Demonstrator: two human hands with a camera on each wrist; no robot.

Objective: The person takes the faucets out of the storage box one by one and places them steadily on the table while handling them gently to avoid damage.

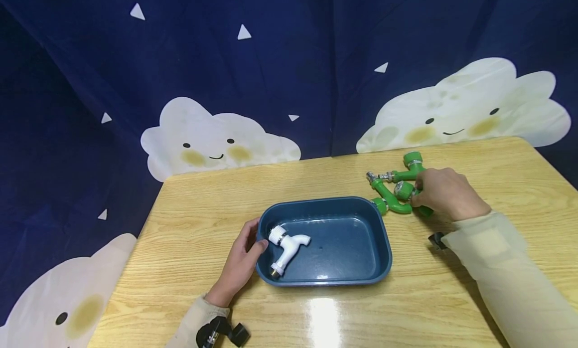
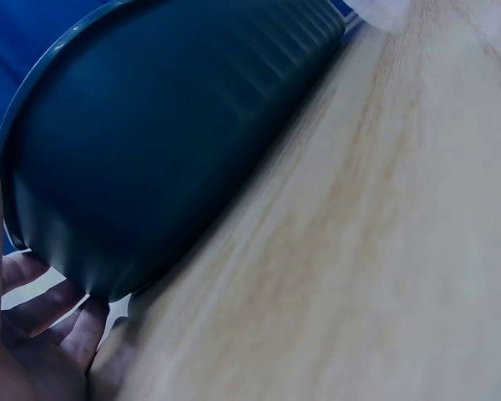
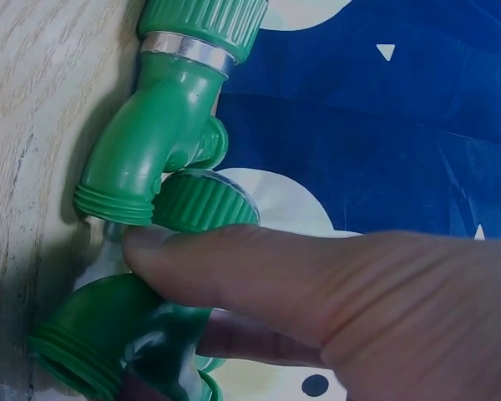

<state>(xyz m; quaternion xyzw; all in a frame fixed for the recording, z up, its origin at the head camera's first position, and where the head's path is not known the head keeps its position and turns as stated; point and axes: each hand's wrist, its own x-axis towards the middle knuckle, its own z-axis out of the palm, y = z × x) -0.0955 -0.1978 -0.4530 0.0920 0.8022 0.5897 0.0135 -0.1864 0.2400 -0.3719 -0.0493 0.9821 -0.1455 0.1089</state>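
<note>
A white faucet [image 1: 289, 246] lies tilted at the left end of a dark blue plastic basin [image 1: 343, 247]. My left hand [image 1: 241, 260] grips the basin's left wall, thumb over the rim; in the left wrist view its fingers [image 2: 82, 330] lie against the outside. At the right, my right hand [image 1: 444, 192] pinches a green faucet [image 1: 403, 189], its ridged knob pointing left. The right wrist view has the thumb [image 3: 209, 263] across this faucet's body, above its threaded spout [image 3: 79, 359]. A second green faucet [image 1: 390, 197] lies beside it, near the basin; a third [image 1: 412, 175] lies just behind.
The wooden table [image 1: 212, 197] runs back to a dark blue curtain [image 1: 316, 62] with white clouds and triangles. The basin's right rim stands close to the second green faucet's knob. Small black wrist mounts [image 1: 221, 333] are strapped at both sleeves.
</note>
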